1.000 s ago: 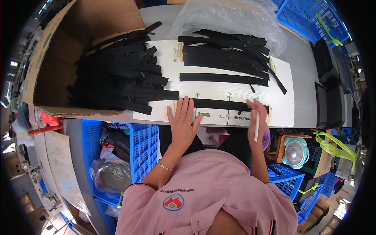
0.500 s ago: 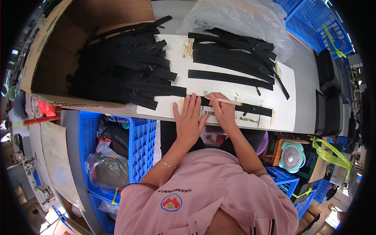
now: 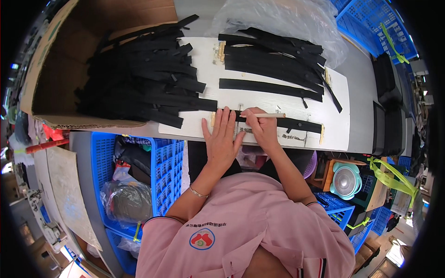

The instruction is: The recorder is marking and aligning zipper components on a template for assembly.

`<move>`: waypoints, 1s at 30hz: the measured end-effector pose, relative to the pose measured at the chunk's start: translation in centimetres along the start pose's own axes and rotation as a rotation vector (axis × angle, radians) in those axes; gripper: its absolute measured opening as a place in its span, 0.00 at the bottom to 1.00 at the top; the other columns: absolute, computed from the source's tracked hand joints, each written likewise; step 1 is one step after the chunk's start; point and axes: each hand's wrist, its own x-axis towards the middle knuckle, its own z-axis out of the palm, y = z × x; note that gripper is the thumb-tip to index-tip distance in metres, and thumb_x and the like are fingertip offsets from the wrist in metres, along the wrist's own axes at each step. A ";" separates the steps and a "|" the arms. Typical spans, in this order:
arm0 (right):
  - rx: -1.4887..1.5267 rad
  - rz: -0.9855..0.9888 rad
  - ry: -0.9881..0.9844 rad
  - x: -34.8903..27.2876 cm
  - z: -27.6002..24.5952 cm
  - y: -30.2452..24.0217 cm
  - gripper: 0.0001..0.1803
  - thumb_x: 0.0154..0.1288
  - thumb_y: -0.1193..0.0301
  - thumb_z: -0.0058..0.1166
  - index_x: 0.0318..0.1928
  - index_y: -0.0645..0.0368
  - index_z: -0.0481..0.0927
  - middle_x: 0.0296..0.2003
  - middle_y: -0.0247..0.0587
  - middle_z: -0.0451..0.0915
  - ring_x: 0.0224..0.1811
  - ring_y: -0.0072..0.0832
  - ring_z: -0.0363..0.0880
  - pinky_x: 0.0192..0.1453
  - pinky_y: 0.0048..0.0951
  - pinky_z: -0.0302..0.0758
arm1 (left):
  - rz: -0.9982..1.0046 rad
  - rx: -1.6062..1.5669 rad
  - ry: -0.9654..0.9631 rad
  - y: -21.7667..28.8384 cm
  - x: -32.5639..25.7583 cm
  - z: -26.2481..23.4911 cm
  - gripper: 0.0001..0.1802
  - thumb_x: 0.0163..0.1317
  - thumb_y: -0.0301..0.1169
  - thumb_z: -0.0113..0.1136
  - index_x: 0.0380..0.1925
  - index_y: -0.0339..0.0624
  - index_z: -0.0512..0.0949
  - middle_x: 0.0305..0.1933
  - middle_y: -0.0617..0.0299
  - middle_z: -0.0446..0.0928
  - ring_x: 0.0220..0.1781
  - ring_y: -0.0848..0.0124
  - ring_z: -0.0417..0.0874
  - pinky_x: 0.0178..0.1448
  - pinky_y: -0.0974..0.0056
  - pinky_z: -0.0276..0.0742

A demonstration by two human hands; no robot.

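Note:
A black zipper [image 3: 303, 125] lies lengthwise along the near side of a white board [image 3: 336, 132]. My left hand [image 3: 221, 141] rests flat on its left end, fingers stretched out and pressing down. In my right hand [image 3: 263, 133] is a pale pencil [image 3: 273, 115], held nearly level, with its tip at the zipper just right of my left fingers. Dark marks and short lines show on the board around the zipper. Beyond it lies another single black zipper [image 3: 271, 89], and farther off a stack of black zippers [image 3: 273, 64].
At the left, a cardboard box [image 3: 48, 88] on its side holds a big heap of black zippers [image 3: 139, 78] spilling onto the board. Clear plastic sheeting [image 3: 278, 18] lies behind. Blue crates [image 3: 167, 171] stand below the table's edge, with another blue crate [image 3: 366, 28] at the far right.
The pencil has swung to a more level angle, its tip now farther left by my left fingers. My left hand stays flat on the zipper. The whole view has shifted slightly.

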 end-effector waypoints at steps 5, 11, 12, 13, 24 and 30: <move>-0.023 -0.116 -0.051 -0.1 -0.3 0.3 0.12 0.77 0.72 0.54 0.39 0.66 0.87 0.27 0.37 0.84 0.25 0.18 0.76 0.31 0.22 0.73 | 0.008 0.014 0.001 0.1 0.1 0.2 0.37 0.68 0.42 0.64 0.73 0.38 0.67 0.79 0.49 0.64 0.83 0.55 0.60 0.80 0.30 0.40; -0.065 -0.148 -0.040 0.1 -0.1 0.5 0.13 0.74 0.68 0.57 0.36 0.64 0.87 0.29 0.45 0.87 0.27 0.36 0.87 0.32 0.30 0.78 | 0.012 0.009 -0.010 0.2 0.3 0.2 0.37 0.68 0.42 0.65 0.73 0.38 0.68 0.79 0.50 0.64 0.83 0.55 0.60 0.81 0.31 0.38; -0.058 -0.159 -0.055 0.1 -0.2 0.5 0.13 0.74 0.68 0.57 0.36 0.64 0.87 0.29 0.45 0.87 0.27 0.37 0.87 0.32 0.30 0.78 | 0.007 0.018 -0.007 0.2 0.3 0.1 0.36 0.68 0.42 0.65 0.73 0.38 0.68 0.79 0.50 0.64 0.83 0.55 0.60 0.81 0.31 0.38; -0.045 -0.156 -0.089 0.0 -0.5 0.4 0.12 0.75 0.72 0.55 0.37 0.67 0.86 0.29 0.39 0.86 0.28 0.20 0.80 0.34 0.24 0.75 | 0.003 0.026 -0.004 0.1 0.3 0.1 0.36 0.68 0.42 0.65 0.72 0.38 0.68 0.79 0.50 0.64 0.83 0.55 0.60 0.81 0.31 0.37; -0.107 -0.029 0.309 -1.9 -8.2 1.6 0.16 0.78 0.71 0.51 0.36 0.69 0.86 0.24 0.34 0.79 0.26 0.15 0.71 0.31 0.22 0.67 | 0.010 0.029 -0.003 0.3 0.2 0.0 0.37 0.69 0.42 0.65 0.73 0.37 0.68 0.79 0.49 0.64 0.83 0.53 0.60 0.81 0.32 0.36; -0.095 -0.023 0.299 -1.9 -8.4 2.7 0.15 0.78 0.72 0.52 0.37 0.69 0.86 0.25 0.35 0.80 0.26 0.16 0.71 0.32 0.22 0.68 | 0.010 0.010 -0.015 0.4 0.2 0.0 0.36 0.69 0.38 0.65 0.74 0.38 0.67 0.80 0.49 0.63 0.84 0.53 0.58 0.82 0.34 0.33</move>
